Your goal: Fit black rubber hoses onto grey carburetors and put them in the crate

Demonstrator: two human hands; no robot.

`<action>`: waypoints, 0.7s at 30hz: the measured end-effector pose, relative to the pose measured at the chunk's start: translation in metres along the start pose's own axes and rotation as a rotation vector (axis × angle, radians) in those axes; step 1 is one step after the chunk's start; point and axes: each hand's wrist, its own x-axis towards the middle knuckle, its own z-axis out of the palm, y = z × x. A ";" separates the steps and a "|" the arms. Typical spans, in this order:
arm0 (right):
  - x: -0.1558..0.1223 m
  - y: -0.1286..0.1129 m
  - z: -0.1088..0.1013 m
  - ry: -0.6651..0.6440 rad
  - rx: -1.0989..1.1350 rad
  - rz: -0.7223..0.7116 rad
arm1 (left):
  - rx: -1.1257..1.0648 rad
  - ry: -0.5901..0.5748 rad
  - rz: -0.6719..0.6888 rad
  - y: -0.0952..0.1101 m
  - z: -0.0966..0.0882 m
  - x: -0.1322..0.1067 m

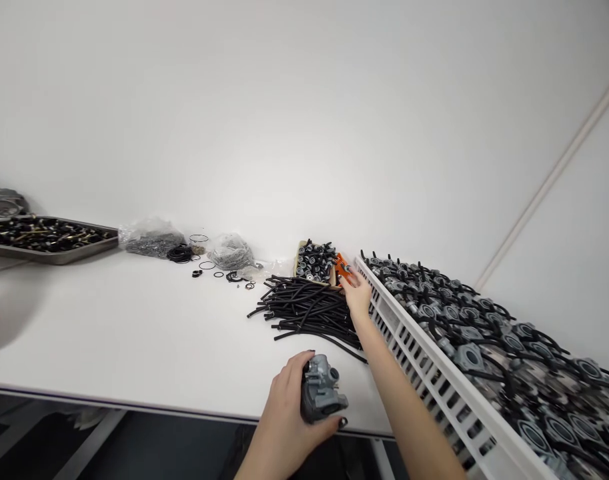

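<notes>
- L fingers (pixel 334 424) were clamped round grey carb (pixel 323 392), at near edge of table (pixel 134 333).
- Carb's long axis ran approx near-to-far, round port facing far-right.
- L hand (pixel 284 407) wrapped it from the left, thumb on top.
- R hand (pixel 358 293) was stretched fwd, palm down, fingers apart, tips at orange part (pixel 341 265), btw hoses (pixel 309 310) and crate (pixel 409 340).

I log: grey cast-metal carburetor (pixel 322 392), black rubber hose pile (pixel 309 311), small orange plastic piece (pixel 341 266), white slotted plastic crate (pixel 420 348), plain white counter (pixel 109 327). Dark polish on nails of my left hand (pixel 283 410).
</notes>
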 end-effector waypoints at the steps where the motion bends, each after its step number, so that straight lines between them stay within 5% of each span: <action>1: -0.006 -0.002 -0.003 0.060 0.078 0.012 | -0.006 0.003 0.008 0.000 0.001 0.001; 7: -0.061 -0.025 -0.034 0.255 0.441 0.170 | -0.082 0.019 -0.012 0.005 0.007 0.005; 12: -0.121 -0.039 -0.061 0.186 0.655 0.380 | -0.327 0.040 -0.076 0.010 0.010 0.008; 21: -0.179 -0.050 -0.088 0.002 0.804 0.703 | -0.104 0.040 -0.054 0.017 0.008 0.011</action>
